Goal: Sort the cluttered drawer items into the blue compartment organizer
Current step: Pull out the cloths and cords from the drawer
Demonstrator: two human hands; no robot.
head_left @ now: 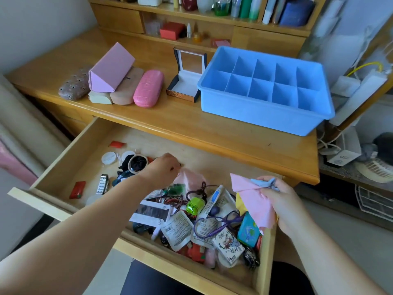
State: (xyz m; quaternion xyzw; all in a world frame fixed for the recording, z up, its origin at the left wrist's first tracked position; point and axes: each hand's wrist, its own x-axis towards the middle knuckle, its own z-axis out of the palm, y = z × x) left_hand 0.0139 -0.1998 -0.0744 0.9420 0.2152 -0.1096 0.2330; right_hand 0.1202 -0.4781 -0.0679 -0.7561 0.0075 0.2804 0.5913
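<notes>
The blue organizer [263,107] is standing on the desk [170,122], beyond both my hands and to the right, its long side running left to right; all its compartments are looking empty. My right hand is nearer to it than my left one. The open drawer [89,143] is lying under my hands, with the clutter piled mostly below and between them.

My right hand [285,201] is gripping a pink cloth [253,199] together with a small light blue cloth [263,182], fingers curled around them, just above the right end of the drawer. I am judging that these cloths must travel forward and slightly right to reach a compartment.

My left hand [163,169] is reaching forward to the middle of the drawer, fingers bent down on another pink cloth [191,177]; whether it is already pinching it, I cannot tell. Just left of this hand a black hair tie [137,163] is lying.
</notes>
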